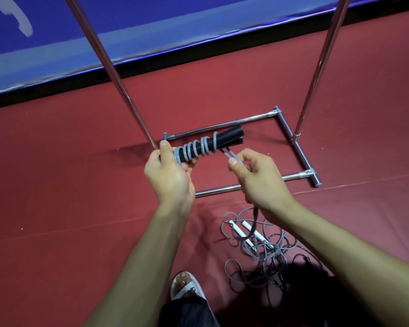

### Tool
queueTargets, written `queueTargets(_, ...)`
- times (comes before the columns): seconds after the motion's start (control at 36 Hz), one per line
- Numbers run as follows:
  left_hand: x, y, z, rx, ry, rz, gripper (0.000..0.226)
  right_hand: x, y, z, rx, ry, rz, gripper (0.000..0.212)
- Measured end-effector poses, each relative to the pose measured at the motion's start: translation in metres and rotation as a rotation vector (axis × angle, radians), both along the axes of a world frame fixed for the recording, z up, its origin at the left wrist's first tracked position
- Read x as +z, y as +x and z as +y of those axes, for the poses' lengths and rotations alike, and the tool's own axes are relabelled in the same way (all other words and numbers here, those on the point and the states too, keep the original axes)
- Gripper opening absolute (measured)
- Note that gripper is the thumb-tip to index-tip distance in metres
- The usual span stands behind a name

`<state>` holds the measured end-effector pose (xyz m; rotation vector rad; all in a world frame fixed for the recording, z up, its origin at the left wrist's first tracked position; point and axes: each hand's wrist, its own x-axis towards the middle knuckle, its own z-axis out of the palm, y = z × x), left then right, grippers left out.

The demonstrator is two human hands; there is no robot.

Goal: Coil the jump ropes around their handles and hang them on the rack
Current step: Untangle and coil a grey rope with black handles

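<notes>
At frame centre the left hand (pixel 169 178) clamps the black handles (pixel 220 141), already wrapped in grey rope (pixel 194 149). Just right of it, the right hand (pixel 257 182) pinches the rope's free run. Keep tension even, lay each turn against the last, and don't snag the loose ropes (pixel 257 244) below. The rack (pixel 291 133) stands behind.

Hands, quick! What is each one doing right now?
Left hand: closed around the black handles, which have grey rope coiled around them.
Right hand: pinching the uncoiled part of that rope.
</notes>
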<state>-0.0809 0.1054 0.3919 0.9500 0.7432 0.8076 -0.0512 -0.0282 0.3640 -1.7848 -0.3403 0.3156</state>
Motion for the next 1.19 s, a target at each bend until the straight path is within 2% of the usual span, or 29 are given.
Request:
queueTargets(0.11,-0.004,0.002,0.006,0.046,0.172,0.066,0.036,0.01,-0.01,0.006,0.055,0.226,0.389,0.032)
queueTargets(0.19,-0.007,0.0,0.013,0.087,0.428,0.173,0.036,0.014,-0.015,0.008,0.106,0.252,0.627,0.04)
queueTargets(0.25,-0.008,-0.004,0.019,0.113,0.609,0.24,0.034,0.018,-0.015,0.008,0.12,0.301,0.751,0.036)
queueTargets(0.31,-0.009,-0.007,0.023,0.115,0.746,0.275,0.032,0.022,-0.017,0.008,0.106,0.318,0.792,0.023)
queueTargets(0.33,-0.009,-0.009,0.024,0.109,0.804,0.276,0.03,0.023,-0.017,0.007,0.09,0.297,0.769,0.016)
queueTargets(0.47,-0.007,-0.015,0.019,0.072,1.028,0.281,0.025,0.018,-0.016,0.004,0.078,0.064,0.499,0.023)
queueTargets(0.58,-0.007,-0.018,0.023,0.054,1.114,0.29,0.024,0.016,-0.014,-0.002,0.1,-0.052,0.374,0.031)
queueTargets(0.81,-0.009,-0.023,0.029,-0.053,1.254,0.302,0.024,0.021,0.007,-0.019,0.155,-0.307,0.072,0.017)
queueTargets(0.89,-0.007,-0.026,0.03,-0.152,1.261,0.284,0.024,0.031,0.017,-0.028,0.259,-0.385,-0.029,0.022)
queueTargets(1.03,-0.004,-0.029,0.029,-0.301,1.221,0.26,0.027,0.037,0.026,-0.039,0.427,-0.208,0.016,0.012)
queueTargets(1.14,-0.005,-0.03,0.031,-0.432,1.165,0.279,0.031,0.037,0.032,-0.043,0.557,-0.384,-0.241,0.023)
queueTargets(1.19,-0.005,-0.03,0.031,-0.482,1.122,0.292,0.032,0.036,0.035,-0.046,0.613,-0.365,-0.322,0.023)
